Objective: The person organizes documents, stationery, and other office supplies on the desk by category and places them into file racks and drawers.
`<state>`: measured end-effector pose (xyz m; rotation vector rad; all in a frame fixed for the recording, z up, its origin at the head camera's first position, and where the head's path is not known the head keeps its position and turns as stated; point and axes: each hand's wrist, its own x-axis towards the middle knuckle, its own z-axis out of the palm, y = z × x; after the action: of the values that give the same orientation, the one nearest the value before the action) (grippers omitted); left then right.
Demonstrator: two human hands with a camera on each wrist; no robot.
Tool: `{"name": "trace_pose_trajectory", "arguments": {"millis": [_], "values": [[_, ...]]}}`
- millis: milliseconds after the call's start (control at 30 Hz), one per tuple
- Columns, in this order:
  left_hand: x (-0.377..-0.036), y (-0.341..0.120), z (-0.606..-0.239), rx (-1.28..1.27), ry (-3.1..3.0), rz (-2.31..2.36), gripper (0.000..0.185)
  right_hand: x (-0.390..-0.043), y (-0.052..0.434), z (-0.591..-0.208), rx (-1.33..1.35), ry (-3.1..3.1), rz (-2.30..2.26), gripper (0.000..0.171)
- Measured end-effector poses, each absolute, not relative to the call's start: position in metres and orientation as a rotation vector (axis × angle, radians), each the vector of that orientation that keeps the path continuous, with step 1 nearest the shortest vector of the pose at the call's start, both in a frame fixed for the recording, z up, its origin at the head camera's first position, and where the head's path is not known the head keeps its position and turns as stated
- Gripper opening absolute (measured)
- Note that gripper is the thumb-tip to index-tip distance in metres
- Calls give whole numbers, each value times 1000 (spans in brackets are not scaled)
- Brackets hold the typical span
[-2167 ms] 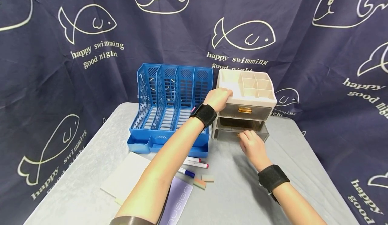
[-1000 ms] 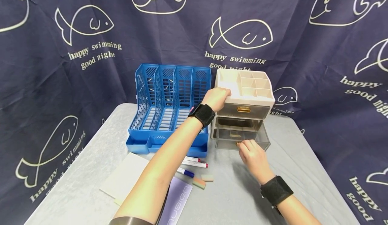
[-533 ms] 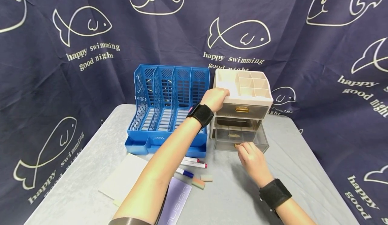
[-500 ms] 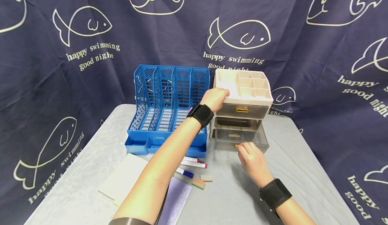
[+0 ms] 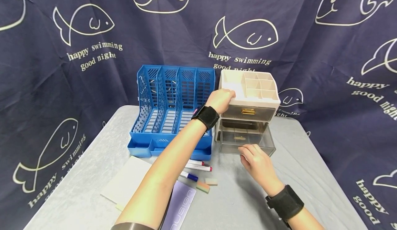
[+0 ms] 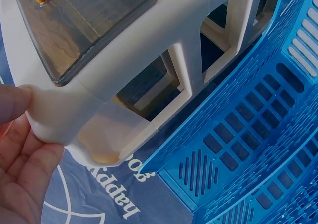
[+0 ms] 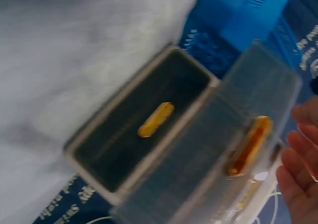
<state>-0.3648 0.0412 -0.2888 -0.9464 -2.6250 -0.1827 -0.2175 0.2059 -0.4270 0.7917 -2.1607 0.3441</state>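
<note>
Drawers are the matter in hand: the cream organizer point(image 5: 249, 92) stands at the back of the grey table point(image 5: 310, 175), touching the blue file rack point(image 5: 173, 109), and its lower drawer point(image 5: 246, 138) is pulled well out while the upper one is closed. The left hand point(image 5: 221, 100) grips the organizer's near top corner, thumb and fingers curled round the rim, as the left wrist view shows. The right hand point(image 5: 255, 161) hovers just in front of the drawer's face, fingers relaxed and holding nothing; its gold handle point(image 7: 249, 143) is free. The risk I see is the drawer sliding out altogether, since so little of it seems left inside the frame; a careless knock could tip it onto the table. Markers point(image 5: 198, 166), erasers point(image 5: 207, 184) and a notebook point(image 5: 183, 206) lie nearby.
</note>
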Motion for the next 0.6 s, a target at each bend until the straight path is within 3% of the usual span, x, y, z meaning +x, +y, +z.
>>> {"name": "trace_pose_trajectory", "arguments": {"millis": [300,600], "values": [[-366,41,-290,-951,-2613,-174,31,-209,188,-407,824,-2261,379,29],[-366,41,-289,-955,-2613,-169,31,-207,169,-417,945,-2467,402,30]]}}
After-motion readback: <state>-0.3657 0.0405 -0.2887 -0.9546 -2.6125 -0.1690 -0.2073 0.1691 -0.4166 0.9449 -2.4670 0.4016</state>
